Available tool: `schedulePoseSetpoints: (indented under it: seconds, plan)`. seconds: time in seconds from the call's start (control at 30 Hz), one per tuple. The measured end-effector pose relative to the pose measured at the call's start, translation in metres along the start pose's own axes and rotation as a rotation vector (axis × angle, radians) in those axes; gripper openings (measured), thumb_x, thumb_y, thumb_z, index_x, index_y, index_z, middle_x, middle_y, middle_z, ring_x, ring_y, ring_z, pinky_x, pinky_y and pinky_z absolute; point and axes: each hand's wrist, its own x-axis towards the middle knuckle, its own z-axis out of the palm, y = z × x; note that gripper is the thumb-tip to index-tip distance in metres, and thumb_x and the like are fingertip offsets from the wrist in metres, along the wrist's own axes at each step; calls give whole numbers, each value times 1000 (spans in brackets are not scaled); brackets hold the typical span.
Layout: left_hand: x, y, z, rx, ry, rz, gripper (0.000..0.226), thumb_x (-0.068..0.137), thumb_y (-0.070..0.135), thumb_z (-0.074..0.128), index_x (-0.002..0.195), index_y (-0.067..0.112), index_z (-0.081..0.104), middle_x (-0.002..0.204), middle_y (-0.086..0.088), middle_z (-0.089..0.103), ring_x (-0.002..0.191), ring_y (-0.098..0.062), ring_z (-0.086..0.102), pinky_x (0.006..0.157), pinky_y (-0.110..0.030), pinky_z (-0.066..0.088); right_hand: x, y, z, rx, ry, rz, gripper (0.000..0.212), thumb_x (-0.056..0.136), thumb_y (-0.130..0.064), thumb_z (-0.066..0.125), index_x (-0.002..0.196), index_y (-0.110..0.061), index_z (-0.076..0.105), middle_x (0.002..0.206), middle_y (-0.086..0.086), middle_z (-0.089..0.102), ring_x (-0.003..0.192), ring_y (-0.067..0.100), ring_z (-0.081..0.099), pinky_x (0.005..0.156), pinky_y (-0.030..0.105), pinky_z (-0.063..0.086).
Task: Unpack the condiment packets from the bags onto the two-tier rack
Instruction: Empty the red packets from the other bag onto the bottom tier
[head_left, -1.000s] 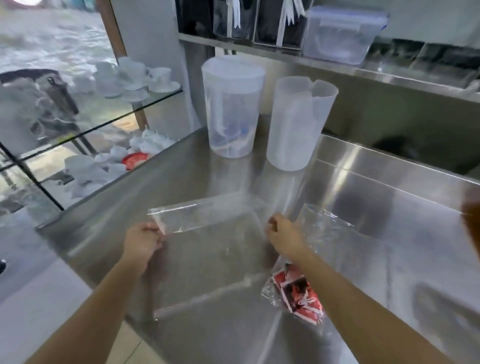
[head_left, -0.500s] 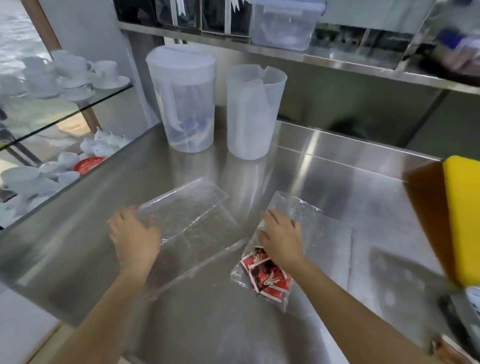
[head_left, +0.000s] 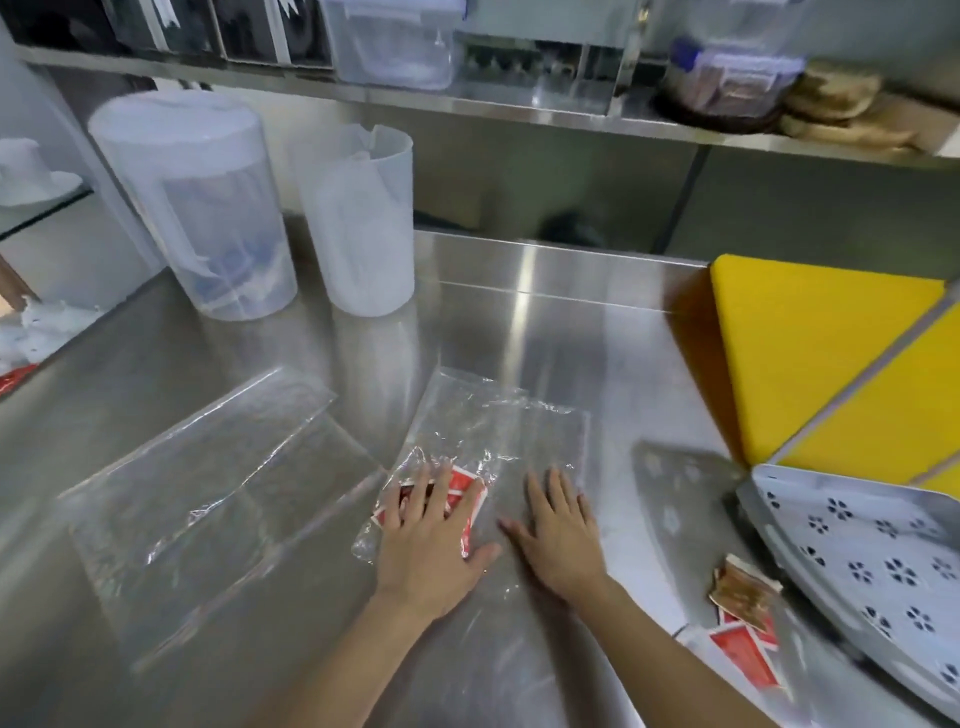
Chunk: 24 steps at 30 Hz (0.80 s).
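Note:
A clear plastic bag (head_left: 498, 431) lies flat on the steel counter (head_left: 561, 322) with red condiment packets (head_left: 460, 486) in its near corner. My left hand (head_left: 431, 540) presses flat on those packets, fingers spread. Beside it, my right hand (head_left: 561, 530) rests flat on the same bag. An empty clear bag (head_left: 208, 467) lies to the left. The grey perforated rack (head_left: 872, 561) stands at the right edge. More red and brown packets (head_left: 743, 618) lie on the counter next to it.
Two translucent plastic jugs (head_left: 208, 208) (head_left: 363, 223) stand at the back left. A yellow cutting board (head_left: 810, 353) leans at the right behind the rack. A steel shelf (head_left: 519, 111) above holds containers. White cups sit on a glass shelf at far left.
My left hand left the empty bag and moved right onto the packets. My right hand shifted right along the bag. The view swung right, bringing the rack and loose packets into sight.

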Motion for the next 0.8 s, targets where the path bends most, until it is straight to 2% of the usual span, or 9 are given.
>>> schedulePoseSetpoints:
  seconds: [0.07,0.13,0.2,0.3,0.5,0.6,0.7,0.77,0.8]
  plan:
    - [0,4,-2,21,19,-15,52,69,53,49,116,32,57,126,-6,62,117,-32,57,103,-53,31,-5,6,0,53,133,-86,56,89,-50,32,127,-13,49,138,8,47,132,25,39,114,39,27]
    - [2,8,-4,2,23,-25,42,67,38,59,107,28,63,120,-5,65,112,-32,60,94,-54,46,-13,9,0,74,293,-149,5,79,-13,57,81,-15,60,89,0,62,88,23,61,79,27,48]
    - [3,11,-5,-34,42,-13,35,72,31,54,105,24,64,118,-2,65,110,-30,60,90,-51,49,-20,9,-3,116,270,-90,11,71,-4,55,67,-14,55,74,2,61,72,25,60,63,24,38]
    - [6,16,-17,-164,57,-32,36,86,29,40,119,26,55,126,5,58,116,-23,54,94,-39,44,-21,11,-24,326,252,73,13,86,-10,46,79,-9,58,87,12,66,83,33,59,71,36,43]
    - [14,26,-63,-325,231,-213,37,89,27,47,125,19,48,122,-7,56,108,-33,55,85,-40,44,-26,-16,-107,476,307,-135,24,94,-20,45,72,-13,44,71,6,50,70,27,47,64,32,30]
    - [10,42,-84,-597,371,-36,57,78,52,45,124,18,49,120,-5,58,109,-25,55,90,-38,44,-28,-30,-143,536,329,-146,23,92,-21,48,71,-10,48,67,8,54,72,33,58,66,35,41]
    - [-4,67,-107,-997,-46,193,99,60,66,62,141,39,12,147,11,28,133,-4,31,109,-30,31,-33,-38,-172,573,343,-134,28,92,-20,48,67,-10,48,62,10,56,60,31,61,57,30,49]
    - [-9,83,-109,-693,-81,246,118,64,59,69,143,35,-15,154,12,12,139,-9,23,112,-33,27,-36,-38,-184,613,335,-120,31,92,-18,48,61,-14,44,56,5,55,46,22,58,43,18,43]
    - [-10,89,-109,-542,15,211,112,72,49,67,143,31,-17,153,5,23,134,-17,34,105,-31,33,-37,-38,-186,625,333,-120,31,92,-18,49,61,-16,45,54,3,54,42,16,56,41,16,41]
